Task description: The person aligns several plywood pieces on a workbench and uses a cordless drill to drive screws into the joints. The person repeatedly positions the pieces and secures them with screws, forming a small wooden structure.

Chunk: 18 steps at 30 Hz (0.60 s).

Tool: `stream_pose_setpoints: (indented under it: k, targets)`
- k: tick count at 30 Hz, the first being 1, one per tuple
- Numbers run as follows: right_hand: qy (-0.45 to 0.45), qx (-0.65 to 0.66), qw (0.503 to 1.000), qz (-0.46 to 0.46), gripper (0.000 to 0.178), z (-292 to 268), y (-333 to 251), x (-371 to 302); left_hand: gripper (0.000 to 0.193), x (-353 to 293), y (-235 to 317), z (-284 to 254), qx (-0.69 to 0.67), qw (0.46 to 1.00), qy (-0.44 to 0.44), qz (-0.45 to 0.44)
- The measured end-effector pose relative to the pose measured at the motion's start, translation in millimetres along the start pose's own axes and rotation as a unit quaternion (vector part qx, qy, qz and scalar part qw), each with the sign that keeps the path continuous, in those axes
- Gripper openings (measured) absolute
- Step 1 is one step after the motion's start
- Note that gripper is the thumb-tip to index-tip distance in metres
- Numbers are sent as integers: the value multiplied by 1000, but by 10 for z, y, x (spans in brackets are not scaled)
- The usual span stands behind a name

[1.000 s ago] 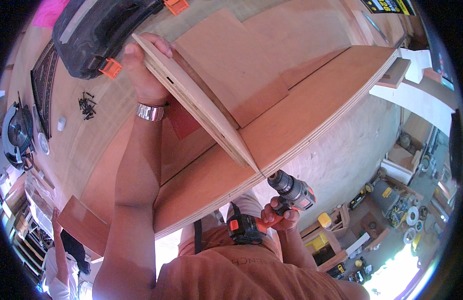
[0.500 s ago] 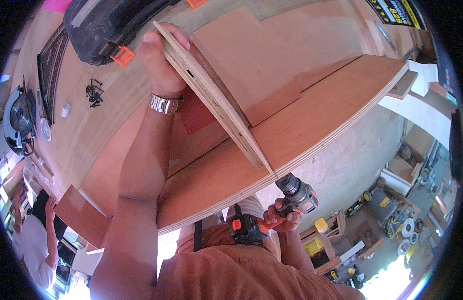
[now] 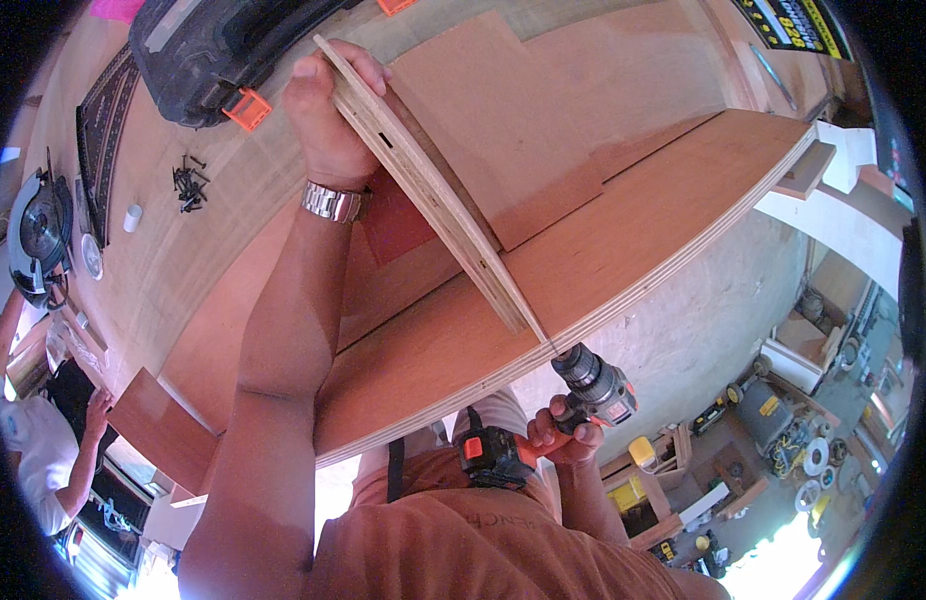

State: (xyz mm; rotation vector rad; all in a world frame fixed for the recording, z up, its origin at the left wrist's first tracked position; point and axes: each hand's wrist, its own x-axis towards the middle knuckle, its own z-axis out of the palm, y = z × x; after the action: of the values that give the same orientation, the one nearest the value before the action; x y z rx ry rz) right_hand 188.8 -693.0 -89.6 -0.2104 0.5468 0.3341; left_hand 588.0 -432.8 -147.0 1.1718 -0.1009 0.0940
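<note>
My left hand [image 3: 328, 130] is wrapped round the far end of a plywood panel [image 3: 438, 195] that stands on edge. The panel runs toward me across a long reddish plywood board [image 3: 643, 215] with a curved-looking front edge. In my right hand [image 3: 571, 436] is a black cordless drill [image 3: 603, 392] with orange parts, held by its handle below the board's edge. The drill's thin bit meets the near end of the panel at the board's front edge; how deep it sits cannot be made out.
Several dark screws [image 3: 190, 186] lie left of my left hand, near a small white cylinder [image 3: 133, 218]. A black case [image 3: 208, 60] with orange latches sits at the far left. Beyond are a circular saw [image 3: 41, 230] and another person [image 3: 48, 460]. Tools and a grey machine [image 3: 765, 412] stand lower right.
The top of the panel and my left hand have shifted slightly to the right. My drill hand stays nearly still. The other person at the left has moved outward.
</note>
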Motion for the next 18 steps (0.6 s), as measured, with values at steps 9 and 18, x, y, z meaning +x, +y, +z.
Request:
stream_pose_setpoints:
  k: [9, 18]
  targets:
    - [3, -8, 1000, -7, 50, 13, 0, 14, 71, 15, -31, 69, 46, 998, 33, 22]
    - [6, -19, 1000, -12, 49, 15, 1, 13, 69, -3, -62, -26, 11, 1000, 8, -2]
